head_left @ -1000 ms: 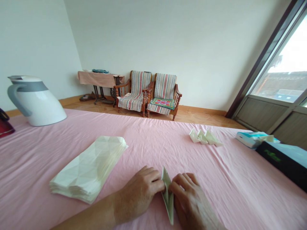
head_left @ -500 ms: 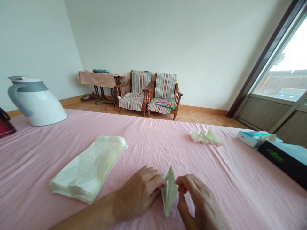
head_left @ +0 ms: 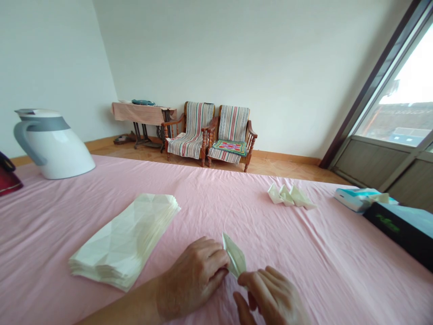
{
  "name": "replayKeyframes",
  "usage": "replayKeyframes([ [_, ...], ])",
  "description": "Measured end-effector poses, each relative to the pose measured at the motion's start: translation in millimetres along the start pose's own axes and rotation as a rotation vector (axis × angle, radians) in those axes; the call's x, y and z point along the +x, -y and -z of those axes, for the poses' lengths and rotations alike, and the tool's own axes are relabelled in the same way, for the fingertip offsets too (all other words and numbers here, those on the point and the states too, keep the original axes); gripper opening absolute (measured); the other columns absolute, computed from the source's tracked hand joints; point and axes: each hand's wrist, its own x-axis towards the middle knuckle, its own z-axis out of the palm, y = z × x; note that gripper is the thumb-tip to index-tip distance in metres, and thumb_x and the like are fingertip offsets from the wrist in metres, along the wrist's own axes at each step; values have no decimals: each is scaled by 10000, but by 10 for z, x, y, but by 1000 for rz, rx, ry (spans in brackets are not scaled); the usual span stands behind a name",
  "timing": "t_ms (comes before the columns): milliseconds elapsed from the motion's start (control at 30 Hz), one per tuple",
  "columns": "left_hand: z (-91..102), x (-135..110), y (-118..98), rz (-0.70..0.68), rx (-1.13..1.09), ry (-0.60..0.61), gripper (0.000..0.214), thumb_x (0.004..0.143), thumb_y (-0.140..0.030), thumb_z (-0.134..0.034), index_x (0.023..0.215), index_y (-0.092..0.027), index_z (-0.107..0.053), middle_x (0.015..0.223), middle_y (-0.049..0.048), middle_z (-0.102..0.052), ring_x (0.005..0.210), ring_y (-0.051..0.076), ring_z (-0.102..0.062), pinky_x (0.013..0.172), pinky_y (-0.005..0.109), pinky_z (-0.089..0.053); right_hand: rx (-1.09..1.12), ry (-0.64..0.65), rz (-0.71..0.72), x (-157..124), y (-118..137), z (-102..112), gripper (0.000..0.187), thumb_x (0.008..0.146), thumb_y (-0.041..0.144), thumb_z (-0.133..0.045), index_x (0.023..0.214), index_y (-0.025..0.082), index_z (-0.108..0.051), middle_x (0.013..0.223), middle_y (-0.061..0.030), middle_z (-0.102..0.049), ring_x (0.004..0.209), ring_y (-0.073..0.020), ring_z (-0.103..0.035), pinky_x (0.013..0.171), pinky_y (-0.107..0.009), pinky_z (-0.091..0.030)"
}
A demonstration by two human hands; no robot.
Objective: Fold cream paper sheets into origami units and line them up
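A small folded piece of pale paper [head_left: 234, 258] is pinched between both my hands just above the pink tablecloth [head_left: 304, 253]. My left hand [head_left: 194, 277] curls closed on its left side. My right hand [head_left: 270, 298] grips its lower right end with the fingertips. A thick stack of creased pale paper sheets [head_left: 126, 239] lies to the left of my left hand. Three finished folded paper pieces [head_left: 291, 196] sit in a row farther back on the right.
A white jug with a grey handle [head_left: 52, 144] stands at the far left, a dark red object [head_left: 6, 180] beside it. A teal tissue pack [head_left: 358, 198] and a black box [head_left: 402, 230] lie at the right. Two striped armchairs [head_left: 211, 135] and a side table [head_left: 144, 113] stand by the wall.
The folded paper has been lifted off the cloth and turned; it now tilts up to the left. My right hand slid down and towards me along it.
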Motion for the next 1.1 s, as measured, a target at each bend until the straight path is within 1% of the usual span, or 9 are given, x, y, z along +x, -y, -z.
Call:
replayKeyframes([
  [133,-7,5,10,26,-25,1,136,944,-106,-476,832,-169,-521,776,10,-571,740,168,-522,687,278,-365,19,-67,-30,36,-35,19,148,826,63,-468,829,208,-493,541,47,-536,434,-121,-524,453,-241,-372],
  [367,-54,-4,52,56,-80,-7,133,920,-81,-491,871,-186,-558,823,10,-603,783,175,-557,725,277,-406,-17,-35,-87,10,-88,-9,168,801,58,-435,748,213,-475,573,29,-538,475,-124,-520,504,-242,-364],
  [467,-81,-27,62,114,-119,-88,166,924,-81,-459,990,-205,-549,849,5,-608,799,168,-576,751,275,-432,-12,-9,-136,-11,-102,-45,180,808,57,-430,726,214,-463,580,33,-535,485,-116,-517,522,-235,-358],
  [600,-112,-68,105,188,-143,-218,237,931,-111,-436,1129,-223,-503,836,-4,-610,763,151,-600,734,258,-462,35,-23,-295,-8,-182,-61,165,847,110,-433,724,218,-458,576,48,-530,496,-105,-529,537,-221,-356],
  [733,-117,-71,136,204,-121,-209,265,899,-91,-425,1107,-219,-529,854,9,-638,749,152,-620,710,253,-478,-67,41,-515,107,-483,-38,161,881,205,-443,728,221,-489,591,36,-563,532,-122,-551,534,-229,-352],
  [867,-113,-47,127,199,-104,-133,296,849,-52,-427,1061,-202,-571,884,29,-662,800,179,-635,722,273,-491,-171,33,-619,324,-954,-38,131,884,214,-486,763,203,-535,611,19,-586,539,-134,-551,528,-246,-354],
  [967,-126,-45,128,195,-85,-101,301,836,-39,-432,1044,-192,-587,924,42,-671,844,202,-635,774,316,-494,-224,70,-703,460,-1264,-103,126,910,195,-514,809,175,-587,686,3,-616,621,-144,-591,578,-256,-424],
  [1033,-136,-50,136,197,-74,-70,287,834,-35,-439,1015,-192,-596,914,39,-667,836,205,-629,774,323,-490,-240,115,-754,516,-1411,-174,125,939,260,-552,944,153,-617,845,-17,-646,732,-151,-622,668,-297,-501],
  [1100,-144,-55,146,199,-65,-48,272,836,-34,-447,994,-195,-599,900,34,-661,825,202,-621,765,317,-484,-247,156,-801,553,-1514,-251,252,942,334,-578,1125,160,-591,1079,-54,-627,881,-177,-634,757,-365,-539],
])
